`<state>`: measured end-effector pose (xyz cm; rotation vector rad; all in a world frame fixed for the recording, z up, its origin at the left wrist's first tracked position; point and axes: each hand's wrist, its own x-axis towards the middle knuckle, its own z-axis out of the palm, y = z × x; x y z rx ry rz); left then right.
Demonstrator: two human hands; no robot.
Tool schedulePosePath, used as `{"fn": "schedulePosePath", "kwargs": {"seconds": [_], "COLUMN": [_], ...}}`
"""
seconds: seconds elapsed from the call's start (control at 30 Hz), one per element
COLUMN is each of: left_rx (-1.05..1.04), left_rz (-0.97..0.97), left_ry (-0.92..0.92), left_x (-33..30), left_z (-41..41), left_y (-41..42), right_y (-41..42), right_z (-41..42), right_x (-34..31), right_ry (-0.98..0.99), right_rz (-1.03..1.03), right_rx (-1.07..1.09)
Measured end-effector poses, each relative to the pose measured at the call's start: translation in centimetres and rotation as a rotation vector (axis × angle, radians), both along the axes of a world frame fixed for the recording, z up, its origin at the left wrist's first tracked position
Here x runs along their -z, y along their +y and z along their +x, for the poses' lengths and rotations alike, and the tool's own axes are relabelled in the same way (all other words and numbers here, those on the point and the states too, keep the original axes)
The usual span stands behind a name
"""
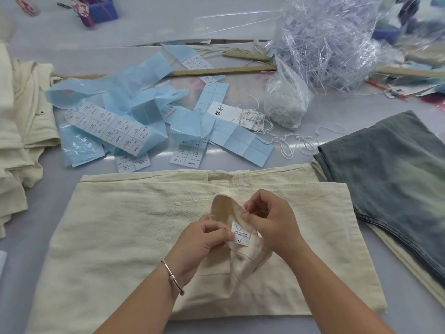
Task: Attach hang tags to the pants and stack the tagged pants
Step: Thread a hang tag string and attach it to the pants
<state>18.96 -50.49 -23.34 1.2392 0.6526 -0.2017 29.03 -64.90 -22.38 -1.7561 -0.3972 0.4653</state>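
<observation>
Left grip (pixel 204 237) pinches sewn size label (pixel 239 235); right grip (pixel 267 220) pinches turned-out waistband (pixel 224 208). Cream pants (pixel 115 237) lie flat on tabletop (pixel 36 237)

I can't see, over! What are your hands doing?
Both hands pinching cream folded pants' waistband. White XL size label showing. No hang tag yet.

Bare forearms, silver bangle (pixel 173 277) on left wrist

— Can you read the sewn-in label (pixel 239 233)?
— Only "XL"; your left hand (pixel 201 239) covers its edge, the rest is too small.
— And the cream pile (pixel 16 131)?
— Cut off at the left edge.
</observation>
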Motion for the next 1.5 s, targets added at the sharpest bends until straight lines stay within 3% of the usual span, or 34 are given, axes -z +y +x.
{"fn": "schedulePosePath", "kwargs": {"seconds": [0.3,0.5,0.77,0.87,1.0,1.13,1.2,1.3,1.5], "left_rx": [-0.025,-0.231,-0.224,-0.212,-0.005,-0.045,-0.186,-0.334,-0.436], "left_rz": [0.044,0.145,0.926,1.135,1.315,1.241,1.055,0.648,0.429], "left_ry": [-0.066,-0.116,-0.110,-0.036,0.048,-0.017,-0.092,-0.112,-0.109], "left_x": [-0.2,0.6,1.5,2.0,2.5,3.0,3.5,3.7,3.9], "left_z": [-0.3,1.3,8.0,11.8,15.7,17.7,18.0,18.1,17.5], "left_y": [-0.3,3.0,9.9,13.3,17.2,19.3,19.6,19.3,19.2], "right_y": [0.3,3.2,11.3,14.3,16.6,17.8,18.6,19.3,19.7], "right_z": [-0.1,4.2,11.4,12.4,13.4,13.4,13.3,13.2,12.9], "right_x": [-0.6,-2.0,0.6,1.7,3.3,3.8,3.7,3.5,2.8], "right_ry": [-0.041,-0.064,-0.108,-0.138,-0.082,0.019,0.073,0.226,0.597], "right_rz": [0.002,0.065,-0.200,-0.297,-0.475,-0.612,-0.567,-0.427,-0.062], "right_rx": [0.117,0.241,0.112,0.003,-0.032,-0.017,0.005,0.049,0.103]}}
